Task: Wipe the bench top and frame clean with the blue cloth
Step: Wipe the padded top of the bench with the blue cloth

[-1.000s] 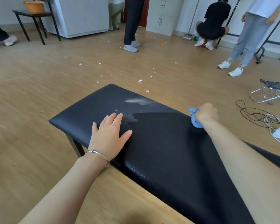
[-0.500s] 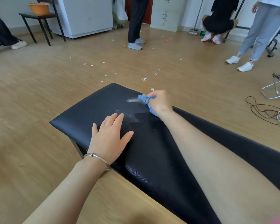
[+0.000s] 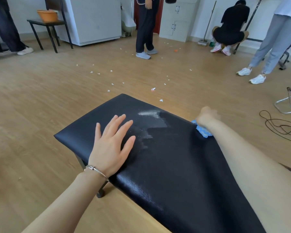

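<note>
Blue cloth [image 3: 203, 131] bunched beneath the gripping right hand [image 3: 207, 116] at the bench top's [image 3: 166, 165] far edge.

We see black padded bench [image 3: 166, 165] on wood floor [image 3: 40, 106]; one metal leg [image 3: 101, 192] shows under near edge.
On top: pale powdery smear [image 3: 149, 113] by far edge, with streaked duller patch beside it, possibly damp.
Left hand [image 3: 111, 145] lies flat, fingers spread.
Right hand [image 3: 207, 116] bunches blue cloth [image 3: 202, 131] at far edge.
On floor: white scraps [image 3: 153, 89], dark cable [image 3: 279, 126].
</note>
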